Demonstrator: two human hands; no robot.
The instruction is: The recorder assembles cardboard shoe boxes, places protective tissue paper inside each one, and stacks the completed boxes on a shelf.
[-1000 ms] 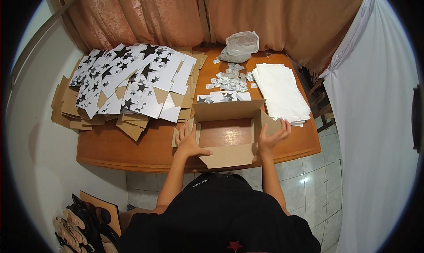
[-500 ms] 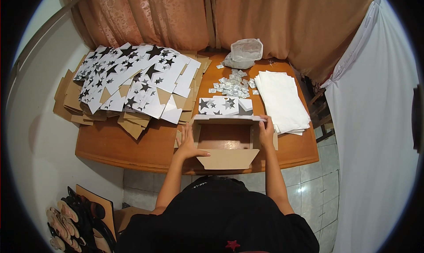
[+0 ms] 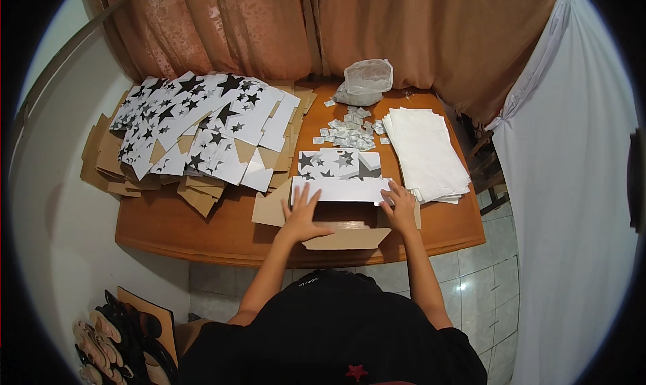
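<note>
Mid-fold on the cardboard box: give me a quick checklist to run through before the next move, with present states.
1. Left hand flat on the box: ok.
2. Right hand on the white flap at its right end: ok.
3. Box wholly on the table: not ok, its near flap reaches the table's front edge.
4. White sheet stack apart from the box: cannot tell.
5. Box inside empty: cannot tell.

You get soft, even indoor light with faint shadows. Fisheye bending grows toward the rim, black from 3 to 9 o'clock.
</note>
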